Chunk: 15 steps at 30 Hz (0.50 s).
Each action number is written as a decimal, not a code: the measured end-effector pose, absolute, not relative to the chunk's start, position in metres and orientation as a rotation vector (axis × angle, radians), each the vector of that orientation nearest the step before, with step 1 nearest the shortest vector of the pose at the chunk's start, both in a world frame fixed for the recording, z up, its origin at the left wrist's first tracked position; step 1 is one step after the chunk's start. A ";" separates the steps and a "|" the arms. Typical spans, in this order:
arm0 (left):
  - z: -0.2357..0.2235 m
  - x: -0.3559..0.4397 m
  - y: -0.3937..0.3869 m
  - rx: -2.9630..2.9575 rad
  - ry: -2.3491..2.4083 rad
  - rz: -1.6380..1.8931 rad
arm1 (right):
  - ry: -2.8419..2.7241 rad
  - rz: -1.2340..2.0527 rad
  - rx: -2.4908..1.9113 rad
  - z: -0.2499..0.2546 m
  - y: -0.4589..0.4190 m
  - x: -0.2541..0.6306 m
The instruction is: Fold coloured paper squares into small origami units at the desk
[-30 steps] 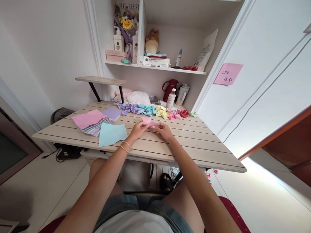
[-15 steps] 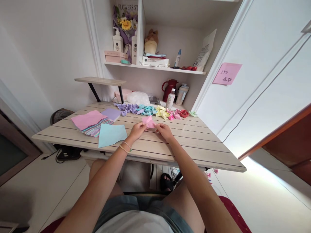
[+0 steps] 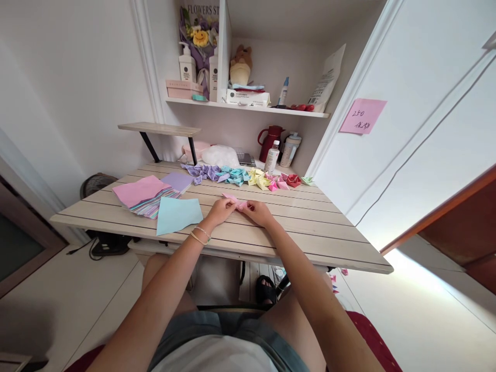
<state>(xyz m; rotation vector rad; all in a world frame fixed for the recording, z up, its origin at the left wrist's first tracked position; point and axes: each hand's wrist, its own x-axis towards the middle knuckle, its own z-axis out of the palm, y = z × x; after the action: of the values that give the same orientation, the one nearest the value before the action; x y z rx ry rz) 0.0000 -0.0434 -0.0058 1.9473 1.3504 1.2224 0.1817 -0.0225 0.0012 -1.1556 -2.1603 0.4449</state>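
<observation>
A small piece of folded pink origami paper [image 3: 242,204] is held between my two hands, low over the middle of the desk. My left hand [image 3: 221,211] pinches its left side, and one pink flap sticks up past the fingertips. On the other side, my right hand [image 3: 259,212] grips the right edge with thumb and fingers closed. The fingers cover part of the folds. To the left of my hands lies a light blue sheet of paper [image 3: 179,215], flat on the desk.
A stack of coloured paper [image 3: 141,192] and a purple pad [image 3: 178,181] lie at the desk's left. Folded paper pieces in purple, blue [image 3: 234,175], yellow, pink and red line the back. Behind them stand a bottle [image 3: 272,156], a red jug [image 3: 270,142] and a tumbler [image 3: 290,150].
The pink paper was spread flatter half a second ago and is now folded narrower and tilted. Both hands have come closer around it, the right one shifting slightly left.
</observation>
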 end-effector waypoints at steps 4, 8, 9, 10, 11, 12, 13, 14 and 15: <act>-0.005 0.000 -0.045 2.024 1.332 1.164 | -2.205 0.392 -1.147 0.002 -0.024 0.182; -0.006 0.000 -0.045 2.042 1.317 1.131 | -2.236 0.382 -1.126 0.004 -0.024 0.182; -0.007 -0.001 -0.044 2.042 1.317 1.127 | -2.238 0.383 -1.126 0.004 -0.025 0.182; -0.007 -0.001 -0.044 2.043 1.317 1.122 | -2.240 0.385 -1.127 0.004 -0.025 0.182; -0.008 -0.001 -0.043 2.042 1.317 1.117 | -2.241 0.387 -1.130 0.005 -0.025 0.182; -0.008 -0.001 -0.043 2.041 1.319 1.112 | -2.241 0.391 -1.134 0.005 -0.026 0.182; -0.008 -0.001 -0.042 2.040 1.320 1.108 | -2.241 0.394 -1.136 0.005 -0.026 0.182; -0.008 -0.001 -0.042 2.040 1.320 1.107 | -2.241 0.396 -1.138 0.006 -0.027 0.182; -0.009 -0.001 -0.042 2.039 1.317 1.110 | -2.241 0.397 -1.138 0.006 -0.027 0.182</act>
<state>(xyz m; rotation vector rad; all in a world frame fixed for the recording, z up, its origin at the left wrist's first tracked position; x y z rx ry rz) -0.0014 -0.0419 -0.0086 2.0386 1.3165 1.1105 0.1820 -0.0267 0.0057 -1.1376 -2.2415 0.3973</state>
